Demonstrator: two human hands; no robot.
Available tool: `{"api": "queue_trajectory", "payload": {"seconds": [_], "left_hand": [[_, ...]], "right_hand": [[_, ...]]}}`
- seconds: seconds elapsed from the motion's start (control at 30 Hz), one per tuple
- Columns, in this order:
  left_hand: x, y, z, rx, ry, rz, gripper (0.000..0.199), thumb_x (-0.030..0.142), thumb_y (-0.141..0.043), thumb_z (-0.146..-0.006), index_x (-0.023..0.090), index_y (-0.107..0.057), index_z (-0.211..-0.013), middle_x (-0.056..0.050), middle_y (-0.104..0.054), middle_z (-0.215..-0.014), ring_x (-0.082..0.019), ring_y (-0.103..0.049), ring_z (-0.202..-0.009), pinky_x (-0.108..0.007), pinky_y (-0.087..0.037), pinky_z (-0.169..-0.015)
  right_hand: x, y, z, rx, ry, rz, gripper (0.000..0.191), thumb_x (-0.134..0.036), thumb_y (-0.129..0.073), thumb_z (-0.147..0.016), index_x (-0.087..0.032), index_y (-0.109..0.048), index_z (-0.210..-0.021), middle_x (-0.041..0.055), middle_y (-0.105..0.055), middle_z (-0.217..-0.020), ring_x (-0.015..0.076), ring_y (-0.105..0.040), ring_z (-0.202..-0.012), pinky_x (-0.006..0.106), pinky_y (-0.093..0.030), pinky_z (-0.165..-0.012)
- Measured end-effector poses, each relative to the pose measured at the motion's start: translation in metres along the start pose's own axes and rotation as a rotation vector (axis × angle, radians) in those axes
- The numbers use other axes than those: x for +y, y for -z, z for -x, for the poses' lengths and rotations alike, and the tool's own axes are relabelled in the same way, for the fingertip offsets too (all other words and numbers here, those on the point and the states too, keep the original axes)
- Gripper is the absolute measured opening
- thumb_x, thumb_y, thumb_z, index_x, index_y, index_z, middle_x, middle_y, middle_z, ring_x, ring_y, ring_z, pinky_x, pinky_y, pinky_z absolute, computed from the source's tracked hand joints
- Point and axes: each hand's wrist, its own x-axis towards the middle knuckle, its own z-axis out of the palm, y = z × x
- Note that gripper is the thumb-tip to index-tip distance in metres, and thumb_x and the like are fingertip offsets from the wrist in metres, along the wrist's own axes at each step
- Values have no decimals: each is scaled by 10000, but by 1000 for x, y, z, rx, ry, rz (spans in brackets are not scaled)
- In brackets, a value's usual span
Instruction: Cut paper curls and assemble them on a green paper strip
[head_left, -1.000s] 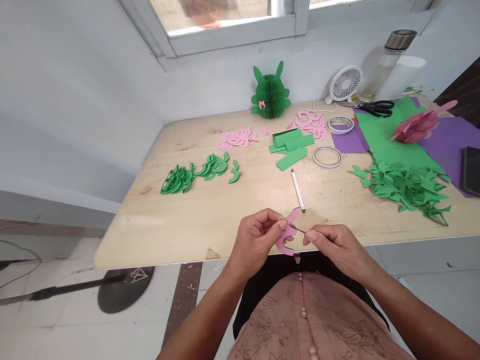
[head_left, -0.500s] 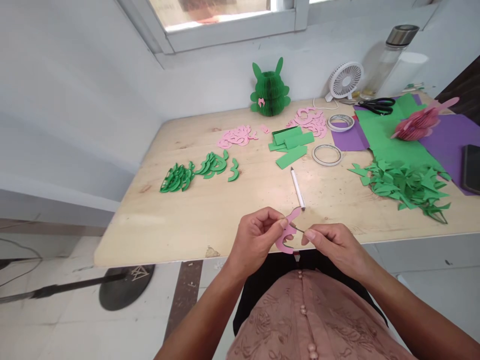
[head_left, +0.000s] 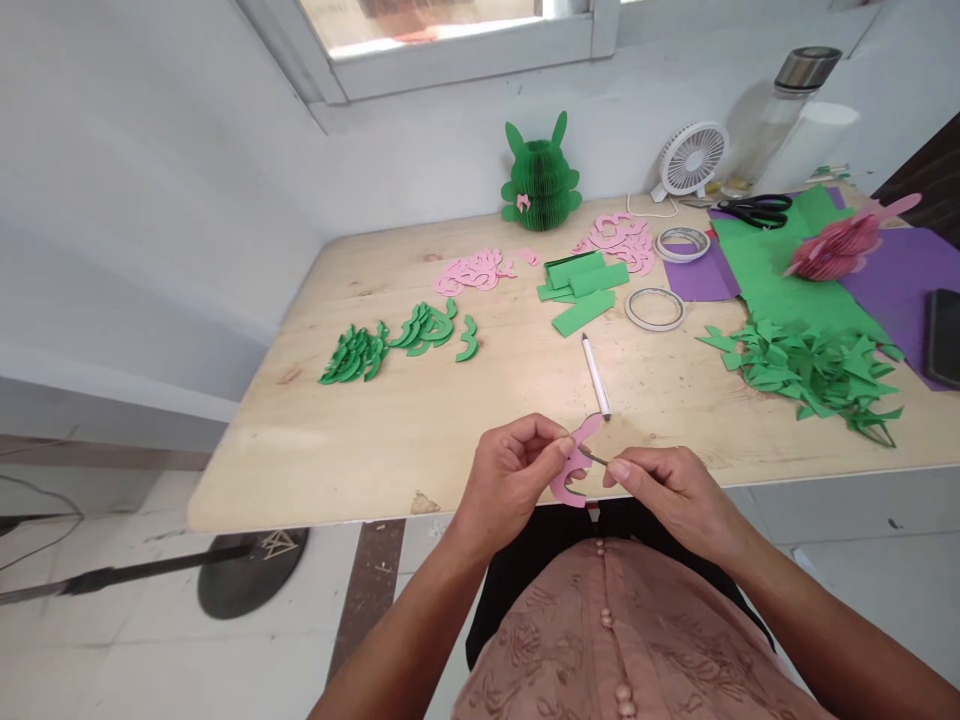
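Observation:
At the table's front edge my left hand [head_left: 517,475] pinches a curved pink paper cutout [head_left: 577,475], which has green showing along its edge. My right hand [head_left: 671,495] is closed round a thin dark tool [head_left: 596,457], whose tip touches the cutout beside my left fingertips; the tool's other end is hidden in my palm. Just beyond my hands lies a white pen [head_left: 596,378]. Farther back are green paper strips [head_left: 583,312] and two tape rolls [head_left: 654,309].
Green curved cutouts [head_left: 352,355] and pink cutouts [head_left: 472,271] lie left of centre. A green honeycomb paper figure [head_left: 541,185] stands by the wall. On the right are green scraps [head_left: 817,375], black-handled scissors [head_left: 757,210], a white fan [head_left: 691,160], a bottle [head_left: 780,120] and a phone [head_left: 943,338].
The tool's tip has shifted very slightly against the pink cutout. Both hands keep nearly the same place and grip.

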Motion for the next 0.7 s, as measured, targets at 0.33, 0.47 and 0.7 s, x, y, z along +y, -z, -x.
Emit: {"api": "queue_trajectory", "payload": {"seconds": [0.33,0.47,0.7], "left_hand": [[1,4,-1,-65,25,12,174,291,-678,-752,133,-610,-723,-25,-664,-640,-133,-619,-563,-250,-542,-532],[1,5,-2,-86,35,17,182,294,-687,-746,130,-610,-726,-25,-656,-641,-140,-627,-581,-254,-553,-530],[1,4,0,-62,34,11,177,295,-685,-746,134,-616,-720,-28,-662,-639,-143,-629,-575,-254,-555,-517]], "right_hand": [[0,1,0,10,3,45,471,-517,-417,-888,-156,-666,-716,-32,-401,-513,116,-396,-516,234,-306,-482],[0,1,0,5,16,39,475,-518,-410,-892,-153,-662,-720,-28,-414,-523,117,-403,-522,234,-314,-488],[1,0,1,2,28,44,430,-473,-429,-897,-157,-658,-717,-27,-414,-515,114,-395,-517,233,-311,-481]]}}
